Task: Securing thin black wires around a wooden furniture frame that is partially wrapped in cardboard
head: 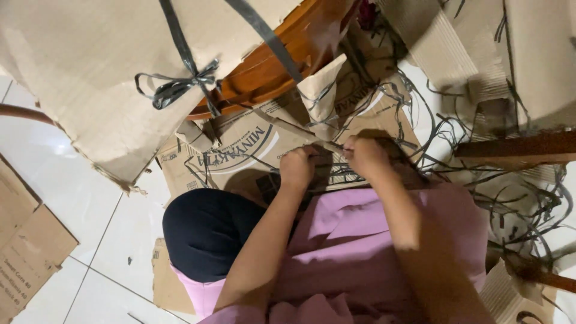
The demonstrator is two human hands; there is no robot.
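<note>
We are sitting on the white tiled floor (72,198), looking down over a pink skirt (360,240) at our two hands. The left hand (297,168) and the right hand (365,157) sit close together, both closed into fists, and their fingers (306,157) pinch a thin grey plastic strap (327,146) that runs between them, just above the flattened cardboard box (240,150) lying in front of our knees. The strap seems pulled taut across the short gap between the fists.

To do this well, we judge it best to keep both grips near each other, so the strap stays under control, and to hold it clear of the loose tangle of straps (516,204) spread over the floor on the right, which could snag.

No box here holds anything that we can see: the cardboard in front of us is folded flat. A large cardboard sheet (90,78) at the upper left is tied with a grey strap bow (180,84), and it leans by a wooden chair leg (270,66). More flat cardboard (30,252) lies at the left edge.
</note>
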